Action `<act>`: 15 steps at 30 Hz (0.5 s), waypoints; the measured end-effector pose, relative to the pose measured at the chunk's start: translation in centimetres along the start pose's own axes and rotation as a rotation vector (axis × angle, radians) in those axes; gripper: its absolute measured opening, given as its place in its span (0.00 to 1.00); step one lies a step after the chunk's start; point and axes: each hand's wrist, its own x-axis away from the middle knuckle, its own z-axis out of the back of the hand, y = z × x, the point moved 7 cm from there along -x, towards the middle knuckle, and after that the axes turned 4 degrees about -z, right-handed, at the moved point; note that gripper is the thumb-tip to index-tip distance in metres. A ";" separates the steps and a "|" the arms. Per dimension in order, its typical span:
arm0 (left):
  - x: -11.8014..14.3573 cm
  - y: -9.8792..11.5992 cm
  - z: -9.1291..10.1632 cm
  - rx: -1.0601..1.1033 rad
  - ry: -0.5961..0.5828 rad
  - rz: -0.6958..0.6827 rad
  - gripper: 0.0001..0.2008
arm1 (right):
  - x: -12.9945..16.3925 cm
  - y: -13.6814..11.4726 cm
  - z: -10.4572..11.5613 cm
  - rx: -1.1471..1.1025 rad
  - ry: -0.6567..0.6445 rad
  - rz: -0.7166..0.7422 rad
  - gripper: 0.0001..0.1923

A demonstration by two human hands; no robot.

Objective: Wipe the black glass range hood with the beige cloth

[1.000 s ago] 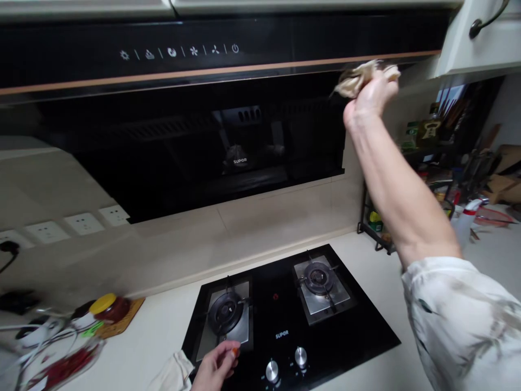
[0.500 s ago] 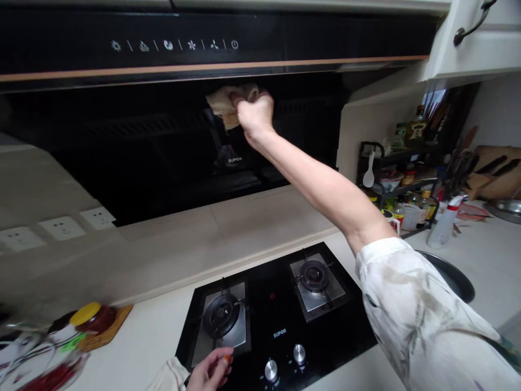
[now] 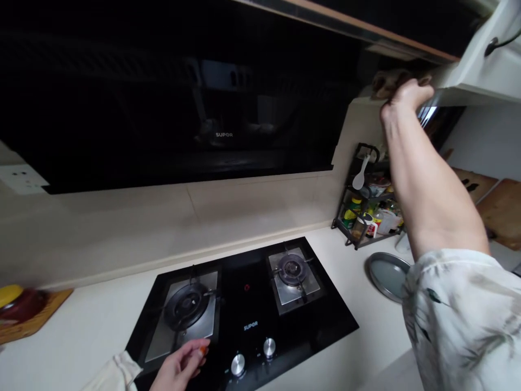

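My right hand (image 3: 411,95) is raised to the right end of the black range hood (image 3: 171,108). Its fingers are closed on a beige cloth (image 3: 382,84), which is in shadow near the hood's side and the underside of the cabinet. Low in the view, my left hand (image 3: 183,365) hangs over the front left of the gas hob (image 3: 252,304). Its fingers are curled together, with a small orange spot at the fingertips that I cannot make out. The left burner (image 3: 186,307) lies just beyond it.
Right of the hob are a round pan or lid (image 3: 388,276) and a black rack (image 3: 345,217) with bottles and a hanging white spoon (image 3: 361,172). A yellow-lidded jar (image 3: 24,304) rests on a wooden board at far left. A white cabinet (image 3: 484,70) hangs at upper right.
My right hand has carried the cloth from the middle of the hood to its right end. The view has turned rightward. My left hand stays curled over the hob's front left.
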 end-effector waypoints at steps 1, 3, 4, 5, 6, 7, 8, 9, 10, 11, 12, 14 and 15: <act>0.0 -0.2 -0.1 -0.001 -0.001 0.012 0.50 | 0.0 -0.2 0.1 0.002 0.024 0.004 0.16; -0.1 -0.6 -0.1 0.001 0.031 0.017 0.50 | 1.2 -0.4 -0.8 0.004 0.025 0.019 0.16; -0.2 -0.9 -0.2 0.004 0.044 0.016 0.49 | 2.4 -0.3 -1.7 0.005 0.004 0.034 0.15; -0.4 -1.2 -0.3 0.008 0.049 0.016 0.48 | 4.1 -0.2 -2.9 0.006 -0.030 0.059 0.14; -0.5 -1.5 -0.4 0.011 0.052 0.015 0.48 | 6.1 -0.1 -4.2 0.009 -0.076 0.089 0.12; -0.7 -1.8 -0.6 0.016 0.049 0.012 0.47 | 8.3 0.2 -5.6 0.014 -0.128 0.116 0.10; -0.9 -1.9 -0.9 0.021 0.037 0.011 0.46 | 10.7 0.4 -7.0 0.017 -0.186 0.141 0.09; -1.0 -2.1 -1.3 0.028 0.015 0.012 0.45 | 13.1 0.8 -8.3 0.025 -0.254 0.155 0.09; -1.2 -2.1 -1.7 0.035 -0.006 0.007 0.44 | 15.2 1.2 -9.6 0.025 -0.321 0.164 0.10; -1.5 -2.1 -2.1 0.042 -0.020 -0.007 0.44 | 17.1 1.4 -10.6 0.030 -0.398 0.176 0.11; -1.7 -2.0 -2.5 0.050 -0.026 -0.026 0.43 | 18.4 1.6 -11.4 0.028 -0.467 0.178 0.12; -2.2 -2.1 -3.1 0.066 -0.012 -0.044 0.44 | 19.4 1.6 -11.9 0.000 -0.589 0.187 0.13; -2.5 -2.2 -3.1 0.078 0.008 -0.042 0.46 | 18.9 1.2 -11.4 -0.026 -0.611 0.190 0.12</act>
